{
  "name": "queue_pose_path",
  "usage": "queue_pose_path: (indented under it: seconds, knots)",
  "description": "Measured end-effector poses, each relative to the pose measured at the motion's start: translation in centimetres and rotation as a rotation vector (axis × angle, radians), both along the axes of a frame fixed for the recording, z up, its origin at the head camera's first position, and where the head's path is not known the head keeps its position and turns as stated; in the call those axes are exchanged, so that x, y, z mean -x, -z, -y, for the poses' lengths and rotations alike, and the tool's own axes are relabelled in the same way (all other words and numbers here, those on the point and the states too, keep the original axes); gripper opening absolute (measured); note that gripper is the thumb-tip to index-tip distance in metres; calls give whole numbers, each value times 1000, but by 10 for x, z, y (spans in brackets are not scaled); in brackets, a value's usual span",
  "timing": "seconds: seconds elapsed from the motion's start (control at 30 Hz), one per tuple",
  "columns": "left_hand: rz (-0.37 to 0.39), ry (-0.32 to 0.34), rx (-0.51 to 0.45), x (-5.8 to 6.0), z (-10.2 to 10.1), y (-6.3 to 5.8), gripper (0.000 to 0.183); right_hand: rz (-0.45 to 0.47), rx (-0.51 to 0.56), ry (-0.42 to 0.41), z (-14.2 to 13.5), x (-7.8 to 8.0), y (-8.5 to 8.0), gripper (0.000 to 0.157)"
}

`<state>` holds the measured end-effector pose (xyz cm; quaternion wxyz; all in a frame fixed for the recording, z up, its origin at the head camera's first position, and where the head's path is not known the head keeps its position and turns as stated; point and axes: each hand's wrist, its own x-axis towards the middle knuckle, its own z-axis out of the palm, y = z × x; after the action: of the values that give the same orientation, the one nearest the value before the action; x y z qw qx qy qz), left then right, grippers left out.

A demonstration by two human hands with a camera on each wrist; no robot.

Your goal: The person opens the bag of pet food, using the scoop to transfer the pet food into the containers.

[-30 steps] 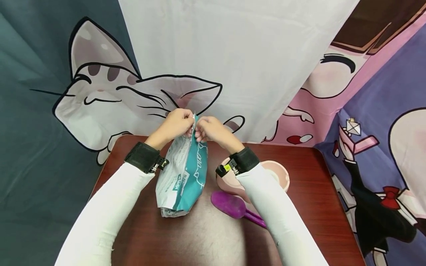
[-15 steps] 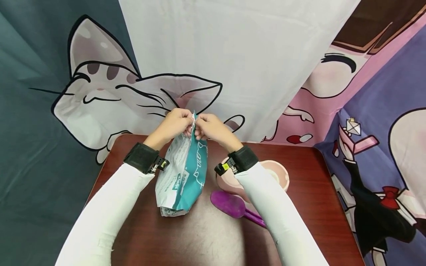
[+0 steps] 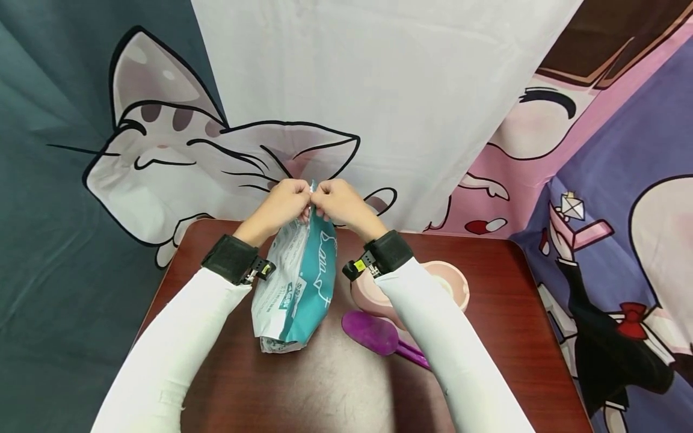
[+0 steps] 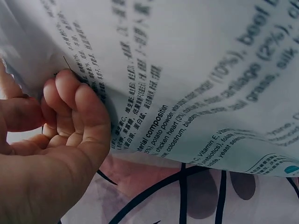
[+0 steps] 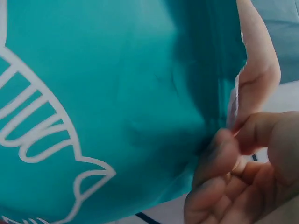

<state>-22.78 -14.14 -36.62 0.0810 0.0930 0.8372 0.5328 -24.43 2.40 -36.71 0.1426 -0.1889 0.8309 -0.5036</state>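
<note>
The left hand (image 3: 287,201) had its fingers curled, pinching the top edge of a bag (image 3: 300,288) between thumb and fingers. The right hand (image 3: 338,201) pinched the same edge, just beside the left, so neither was plainly nearer. From both hands the bag's long axis ran back toward the person, its base slanting slightly leftward; the white printed side faced the left hand, the teal side the right. Whether its mouth was sealed, and what it held, could not be told. Right of the bag, apart from it, a pink bowl (image 3: 459,281) sat on the bench (image 3: 514,313), partly covered by the right forearm; its contents, if any, were unclear. A purple scoop (image 3: 373,334) lay between bag and bowl, its handle slanting toward the right sleeve (image 3: 455,355).
</note>
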Motion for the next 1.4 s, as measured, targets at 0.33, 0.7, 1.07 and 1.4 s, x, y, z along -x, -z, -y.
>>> queue_pose_path:
  seconds: [0.33,0.7,1.07,1.4]
  knots:
    - [-6,19,-44,0,-1,4,29,67,13,26,-3,0,10,29]
    - [31,51,-132,-1,2,5,26,214,131,-44,-11,7,15,31]
    - [28,47,-144,1,-2,7,25,105,17,-38,-11,10,5,29]
    - [-10,12,-148,1,-4,9,28,36,37,-78,-12,12,3,30]
